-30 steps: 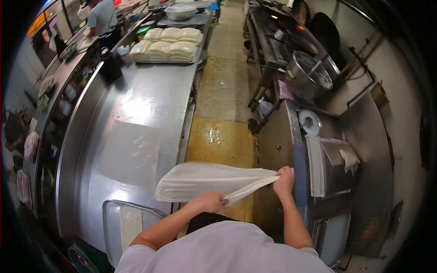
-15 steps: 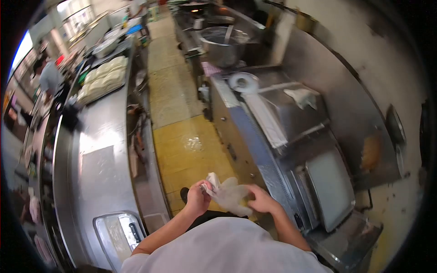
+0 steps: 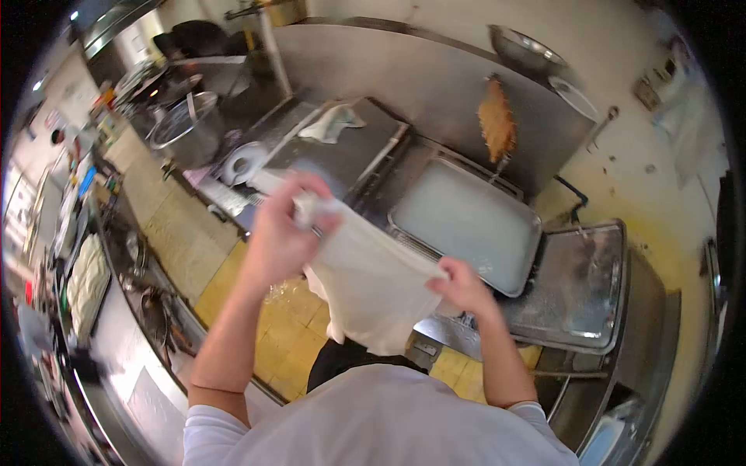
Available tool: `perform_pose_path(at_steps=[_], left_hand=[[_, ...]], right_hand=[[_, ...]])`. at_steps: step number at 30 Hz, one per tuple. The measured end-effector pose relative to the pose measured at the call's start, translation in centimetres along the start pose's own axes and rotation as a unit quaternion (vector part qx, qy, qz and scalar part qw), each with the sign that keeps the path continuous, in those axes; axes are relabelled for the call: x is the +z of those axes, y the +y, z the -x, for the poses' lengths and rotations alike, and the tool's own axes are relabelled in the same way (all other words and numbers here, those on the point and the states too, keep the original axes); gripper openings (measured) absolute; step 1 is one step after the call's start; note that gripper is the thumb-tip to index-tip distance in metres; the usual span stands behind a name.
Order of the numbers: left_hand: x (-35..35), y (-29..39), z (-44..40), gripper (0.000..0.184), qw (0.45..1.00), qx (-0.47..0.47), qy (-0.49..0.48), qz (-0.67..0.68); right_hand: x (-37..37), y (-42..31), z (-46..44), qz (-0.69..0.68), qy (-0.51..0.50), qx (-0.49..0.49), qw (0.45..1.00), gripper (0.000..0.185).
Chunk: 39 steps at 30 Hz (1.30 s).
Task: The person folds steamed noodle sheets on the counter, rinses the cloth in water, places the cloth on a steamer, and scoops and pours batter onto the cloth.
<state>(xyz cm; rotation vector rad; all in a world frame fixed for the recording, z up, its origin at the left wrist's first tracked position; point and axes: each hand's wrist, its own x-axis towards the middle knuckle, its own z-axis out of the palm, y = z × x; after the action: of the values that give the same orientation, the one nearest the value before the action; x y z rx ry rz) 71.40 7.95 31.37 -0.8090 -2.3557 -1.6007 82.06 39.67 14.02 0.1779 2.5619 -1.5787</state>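
I see white cloth (image 3: 369, 279) spread between the left hand (image 3: 291, 225), clutching a bunched end, and the right hand (image 3: 466, 289), pinching an edge near a tray (image 3: 530, 256); even tension should limit creasing.

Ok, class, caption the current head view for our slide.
Left hand and right hand hold a white cloth between them near a wide tray.

The cloth (image 3: 369, 283) spans the gap before you, between your left hand (image 3: 291, 229) and your right hand (image 3: 466, 289). Beyond your right hand sits a tray (image 3: 537, 247), with a second tray (image 3: 571, 272) to its right and a wall (image 3: 420, 85) behind. Left of them, a rag (image 3: 332, 124) lies on a box (image 3: 377, 140); farther left stands a pot (image 3: 194, 147). Your worktable (image 3: 128, 326) is at far left.
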Motion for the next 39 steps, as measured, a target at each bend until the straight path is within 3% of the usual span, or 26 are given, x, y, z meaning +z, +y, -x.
perform_pose_path(at_steps=[1,3,4,5,11,13,15,17,19,21,24,26,29,32,35,38,39], left_hand=[[0.0,0.3,-2.2,0.04,0.997,0.069,0.043,-0.018],[0.2,-0.1,-6.6,0.051,0.994,0.016,0.084,0.067],[0.6,-0.3,-8.8,0.052,0.988,0.048,0.095,0.116],[1.1,-0.8,-10.9,0.05,0.977,0.038,0.096,0.184],[6.7,-4.9,-19.3,0.053,0.912,-0.021,0.023,0.409],[9.3,-7.1,-19.6,0.053,0.907,-0.076,-0.021,0.414],[12.8,-12.1,-19.2,0.046,0.897,-0.142,-0.13,0.398],[16.8,-16.6,-17.7,0.033,0.898,-0.198,-0.22,0.326],[21.1,-21.1,-15.6,0.02,0.898,-0.189,-0.305,0.256],[24.7,-25.3,-14.1,0.022,0.903,-0.159,-0.398,0.024],[29.2,-28.9,-10.8,0.03,0.914,-0.032,-0.394,-0.086],[30.5,-29.2,-10.3,0.032,0.898,0.071,-0.405,-0.155],[32.6,-31.7,-9.4,0.03,0.896,0.168,-0.37,-0.177],[33.1,-31.1,-10.3,0.029,0.854,0.186,-0.434,-0.22],[34.7,-29.4,-12.4,0.029,0.839,0.103,-0.501,-0.187],[37.6,-28.0,-15.1,0.023,0.896,0.11,-0.429,-0.029],[38.2,-26.2,-16.1,0.021,0.908,0.104,-0.406,-0.012]], right_hand=[[-3.0,-1.3,0.9,0.004,0.046,-0.004,0.999,0.026],[-7.7,-3.6,2.6,-0.085,0.116,-0.028,0.989,0.022],[-9.6,-4.9,3.2,-0.084,0.156,-0.058,0.982,0.017],[-11.4,-6.1,3.8,-0.081,0.195,-0.088,0.973,0.013],[-17.3,-7.5,4.8,-0.021,0.356,-0.057,0.933,0.007],[-17.5,-3.4,3.2,0.025,0.395,-0.006,0.918,0.01],[-17.1,1.7,1.8,0.104,0.405,0.068,0.906,0.016],[-14.8,9.3,0.2,0.177,0.417,0.092,0.887,0.031],[-12.2,12.5,-1.6,0.225,0.332,0.162,0.902,0.047],[-8.6,14.7,-3.9,0.277,0.271,0.206,0.898,0.056],[-4.6,13.1,-7.1,0.3,0.238,0.169,0.908,0.062],[-3.8,14.2,-9.1,0.39,0.214,0.143,0.884,0.067],[-4.0,14.9,-10.0,0.424,0.156,0.159,0.877,0.065],[-4.1,16.1,-10.5,0.419,0.152,0.17,0.879,0.064],[-5.5,14.9,-10.2,0.431,0.11,0.212,0.87,0.057],[-9.6,13.8,-12.4,0.37,0.084,0.289,0.879,0.042],[-10.5,13.2,-13.4,0.301,0.156,0.252,0.906,0.036]])
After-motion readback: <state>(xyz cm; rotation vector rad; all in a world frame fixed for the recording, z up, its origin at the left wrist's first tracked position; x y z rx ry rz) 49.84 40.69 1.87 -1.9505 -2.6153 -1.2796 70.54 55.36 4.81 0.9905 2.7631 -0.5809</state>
